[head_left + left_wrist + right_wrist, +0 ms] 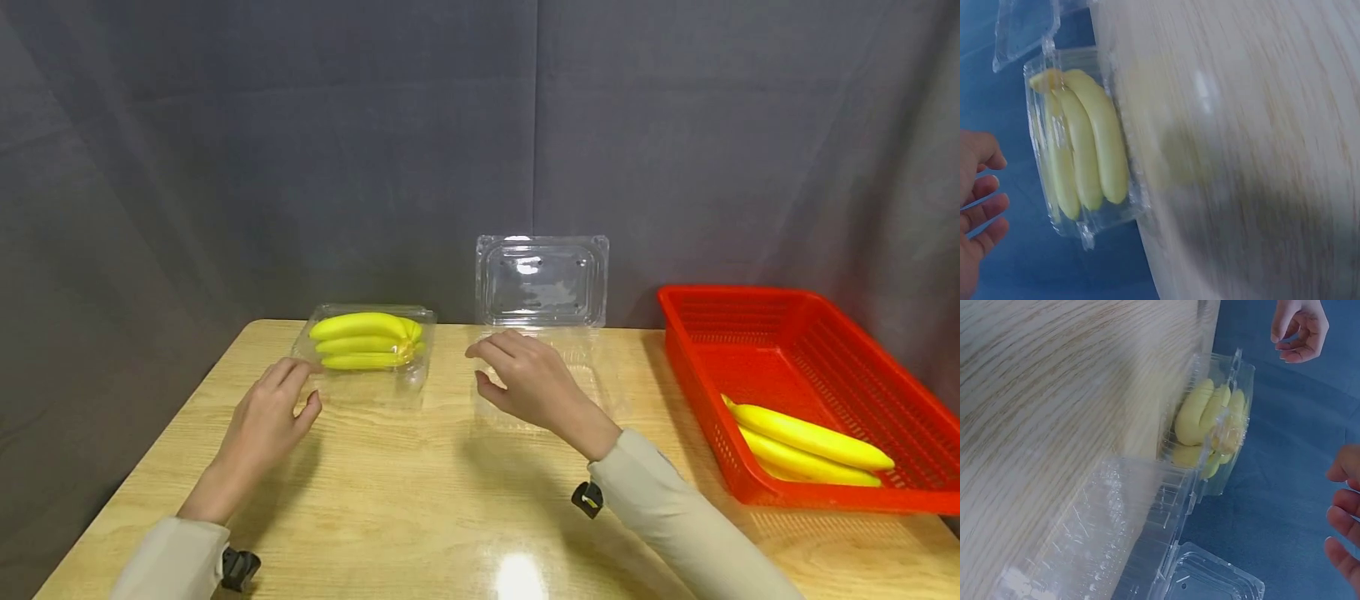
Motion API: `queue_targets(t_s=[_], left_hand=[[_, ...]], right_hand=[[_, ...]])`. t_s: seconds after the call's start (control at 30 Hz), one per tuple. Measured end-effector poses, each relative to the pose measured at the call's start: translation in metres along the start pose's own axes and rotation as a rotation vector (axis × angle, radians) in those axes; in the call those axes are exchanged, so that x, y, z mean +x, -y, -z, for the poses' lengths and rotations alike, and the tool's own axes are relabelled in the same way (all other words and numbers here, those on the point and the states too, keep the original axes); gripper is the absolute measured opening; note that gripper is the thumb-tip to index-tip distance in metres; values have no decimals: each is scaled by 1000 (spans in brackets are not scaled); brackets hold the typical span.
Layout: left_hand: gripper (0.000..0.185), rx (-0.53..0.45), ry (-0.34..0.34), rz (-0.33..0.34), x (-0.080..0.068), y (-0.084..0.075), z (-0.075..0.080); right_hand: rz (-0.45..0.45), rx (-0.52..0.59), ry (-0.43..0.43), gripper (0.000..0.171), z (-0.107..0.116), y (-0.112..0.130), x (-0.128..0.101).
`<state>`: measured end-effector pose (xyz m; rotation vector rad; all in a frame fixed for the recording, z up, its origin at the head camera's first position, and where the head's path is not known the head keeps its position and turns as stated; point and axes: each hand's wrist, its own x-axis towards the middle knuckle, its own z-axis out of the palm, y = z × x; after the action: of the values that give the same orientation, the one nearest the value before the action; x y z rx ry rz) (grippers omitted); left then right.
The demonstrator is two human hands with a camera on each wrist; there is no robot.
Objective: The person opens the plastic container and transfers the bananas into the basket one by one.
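Clear plastic and yellow fruit share a wooden counter (405, 492), two bare hands poised above it. At the centre stands an open box (585, 379), its lid (542, 285) upright at the back and no fruit visible in its base; to its left sits a filled box (414, 377), apparently closed over a banana bunch (363, 343), and to its right a red basket (696, 385) holds more bananas (813, 442). Above the open box, the right hand (531, 382) has its fingers loosely bent, thumb apart, gripping nothing; the left hand (262, 417), to the open box's left, also holds nothing, its fingers slack and slightly curved. Done well, the packing apparently under way would call for a light touch: steady the open box by its rim, support the bunch from underneath, lay it flat and tuck the stem inside, clear of the lid. Hard pressure could buckle the thin walls. From the head view, the left fingers seem to overlap the filled box's edge; the left wrist camera shows a gap between them, and a small tab (1087, 239) at the box's end. Only the head view takes in the red basket.
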<state>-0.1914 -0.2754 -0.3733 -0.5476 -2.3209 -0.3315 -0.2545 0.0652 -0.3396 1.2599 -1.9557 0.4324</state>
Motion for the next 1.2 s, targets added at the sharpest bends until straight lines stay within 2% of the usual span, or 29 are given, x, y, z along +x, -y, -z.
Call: queue_targets(t_s=[0.47,0.8,1.2], left_hand=[[31,39,14,48,1,13,-1],[33,53,14,27,2,24,-3],[33,60,20,43,5,31,-8]], right_hand=[[-8,33,48,23,-17,2,9],[-27,75,67,22,-30,6,18],[-58,68,149,24,-47,7,25]])
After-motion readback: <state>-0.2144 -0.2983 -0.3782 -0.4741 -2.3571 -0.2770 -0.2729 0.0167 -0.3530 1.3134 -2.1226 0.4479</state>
